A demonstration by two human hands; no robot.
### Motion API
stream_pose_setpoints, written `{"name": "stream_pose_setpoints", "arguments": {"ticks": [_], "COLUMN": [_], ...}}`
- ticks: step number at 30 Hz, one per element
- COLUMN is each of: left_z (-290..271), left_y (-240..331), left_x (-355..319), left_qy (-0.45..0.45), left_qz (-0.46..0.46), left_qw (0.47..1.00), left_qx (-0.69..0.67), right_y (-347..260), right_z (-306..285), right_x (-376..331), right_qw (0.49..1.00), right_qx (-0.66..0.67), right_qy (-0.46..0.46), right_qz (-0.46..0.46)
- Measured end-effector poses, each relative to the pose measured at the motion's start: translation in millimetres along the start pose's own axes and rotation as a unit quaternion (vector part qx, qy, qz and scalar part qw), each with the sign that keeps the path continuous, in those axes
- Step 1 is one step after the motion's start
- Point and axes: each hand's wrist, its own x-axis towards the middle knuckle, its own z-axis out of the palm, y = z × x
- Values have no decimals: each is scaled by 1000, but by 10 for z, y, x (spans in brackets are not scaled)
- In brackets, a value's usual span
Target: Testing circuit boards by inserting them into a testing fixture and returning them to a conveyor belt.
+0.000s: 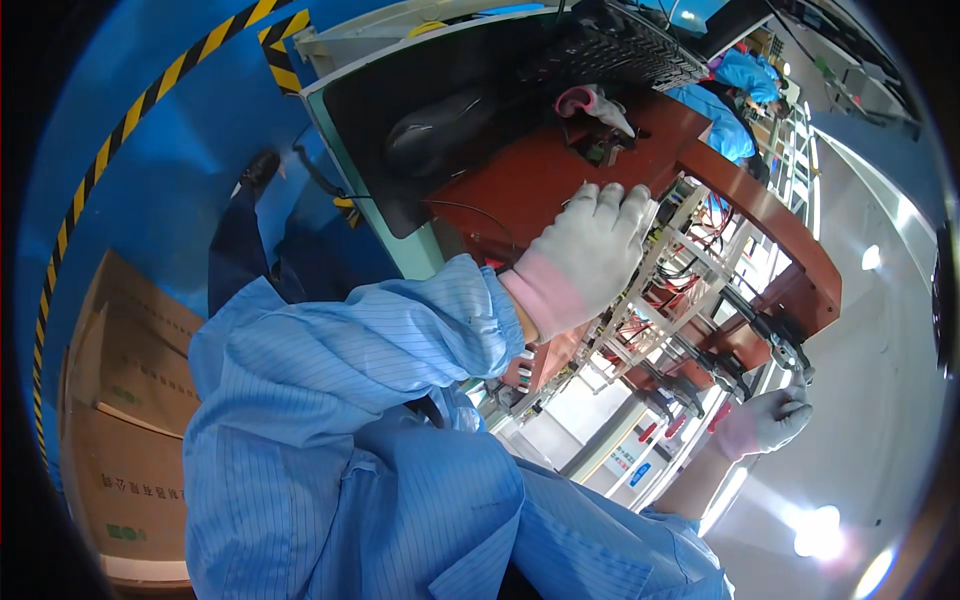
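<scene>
The red-brown fixture sits on the workbench beside a black mouse and a keyboard. The gloved left hand lies on its edge, fingers loosely curled over it. The gloved right hand grips a black clamp handle at the far end

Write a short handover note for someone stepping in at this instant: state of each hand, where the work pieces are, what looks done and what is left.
Left hand: gloved, resting palm-down on the pale frame of the reddish-brown test fixture; whether it holds anything cannot be told.
Right hand: gloved, at the fixture's far end by the black toggle clamps; its grip is not clear.
Nearby: a computer mouse and a keyboard on the black mat, a spare glove on the fixture top, cardboard boxes on the floor.
Done or left: cannot be judged from this view; check the clamps.
</scene>
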Motion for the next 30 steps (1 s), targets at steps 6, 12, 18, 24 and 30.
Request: {"name": "stream_pose_setpoints", "arguments": {"ticks": [6,12,18,24,30], "left_z": [0,15,0,25,45], "left_y": [-29,-21,-27,-15,10], "left_x": [6,-8,-3,-3,19], "left_qy": [-18,-19,-17,-5,11], "left_qz": [12,11,15,14,36], "left_qw": [1000,1000,999,1000,998], "left_qx": [-15,-15,-38,-10,49], "right_y": [276,324,-66,-245,-129], "right_z": [-181,-233,168,239,331], "right_x": [58,106,-118,-126,-189], "right_qw": [999,996,924,928,956], "right_qx": [14,24,-349,-360,-271], "right_qy": [35,66,25,1,83], "right_qz": [34,53,-155,-98,-72]}}
